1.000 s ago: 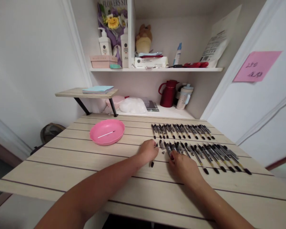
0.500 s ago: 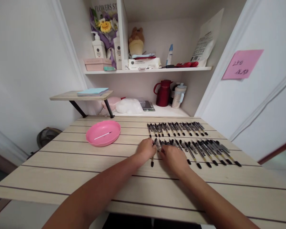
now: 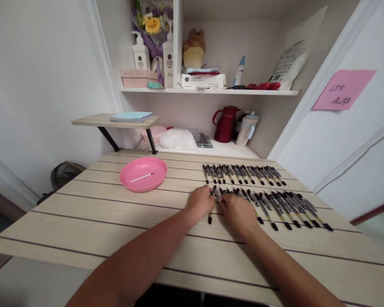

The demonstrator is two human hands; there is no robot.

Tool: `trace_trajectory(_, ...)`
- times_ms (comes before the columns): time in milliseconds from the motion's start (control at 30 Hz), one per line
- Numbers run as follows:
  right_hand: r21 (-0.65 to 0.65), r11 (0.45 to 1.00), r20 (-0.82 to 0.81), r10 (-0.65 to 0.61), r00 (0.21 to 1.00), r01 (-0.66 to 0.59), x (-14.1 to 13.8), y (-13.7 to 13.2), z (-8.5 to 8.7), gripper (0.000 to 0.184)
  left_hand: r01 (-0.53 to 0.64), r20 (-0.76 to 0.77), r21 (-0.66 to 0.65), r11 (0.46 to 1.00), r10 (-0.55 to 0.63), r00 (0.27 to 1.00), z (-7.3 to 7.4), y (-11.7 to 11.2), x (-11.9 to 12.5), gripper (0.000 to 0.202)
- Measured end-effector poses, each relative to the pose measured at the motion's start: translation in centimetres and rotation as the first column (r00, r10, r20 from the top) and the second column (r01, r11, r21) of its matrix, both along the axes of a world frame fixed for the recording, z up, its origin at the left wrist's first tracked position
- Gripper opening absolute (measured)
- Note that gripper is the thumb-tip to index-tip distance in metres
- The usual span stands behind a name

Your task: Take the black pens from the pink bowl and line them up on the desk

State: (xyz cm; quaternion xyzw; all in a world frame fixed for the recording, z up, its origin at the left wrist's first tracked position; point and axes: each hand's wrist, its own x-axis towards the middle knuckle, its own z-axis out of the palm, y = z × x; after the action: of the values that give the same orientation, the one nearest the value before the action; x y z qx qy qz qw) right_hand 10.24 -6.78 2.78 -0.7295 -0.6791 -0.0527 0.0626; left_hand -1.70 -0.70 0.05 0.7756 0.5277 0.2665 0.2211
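Two rows of pens with black caps lie on the wooden desk, the back row (image 3: 243, 174) and the front row (image 3: 286, 208). At the left end of the front row, my left hand (image 3: 201, 202) is closed, its fingertips pinching a pen (image 3: 210, 216) that stays on the desk. Just to its right my right hand (image 3: 239, 212) is also closed, fingertips at a pen (image 3: 215, 192) between the two hands; the exact grip is hidden by the fingers. Other front-row pens lie partly behind my right hand.
A pink scalloped plate (image 3: 137, 186) with a thin white stick (image 3: 142, 177) on it stands at the left. Behind it are a small raised shelf (image 3: 92, 120) with blue paper, a red jug (image 3: 225, 124) and a light cup (image 3: 247, 130).
The camera view has shifted slightly, so the scene sits a little further right. Both hands stay at the same pens at the front row's left end, with little visible finger movement.
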Motion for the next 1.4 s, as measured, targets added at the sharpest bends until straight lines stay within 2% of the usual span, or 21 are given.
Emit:
trace_trajectory(200, 0.006, 1.000, -0.050, 0.014, 0.999, -0.013, -0.7, 0.4, 0.3, 0.025, 0.001, 0.015, -0.003, 1.000, -0.001, 1.000, 0.0, 0.0, 0.0, 0.027)
trace_trajectory(500, 0.002, 1.000, -0.033, 0.013, 0.999, -0.013, -0.4, 0.5, -0.5, 0.028, 0.006, 0.015, -0.007, 1.000, -0.006, 1.000, 0.1, 0.0, 0.0, 0.026)
trace_trajectory(1000, 0.030, 0.999, -0.047, -0.013, 0.999, 0.015, -0.5, 0.8, -0.9, 0.027, 0.021, -0.086, 0.007, 1.000, -0.020, 0.996, 0.1, 0.0, 0.0, 0.027)
trace_trajectory(1400, 0.016, 0.998, -0.035, -0.057, 0.998, 0.057, 0.0, 1.1, -1.0, 0.026, 0.019, -0.115, 0.080, 0.997, -0.009, 0.993, 0.0, -0.3, 0.1, 0.027)
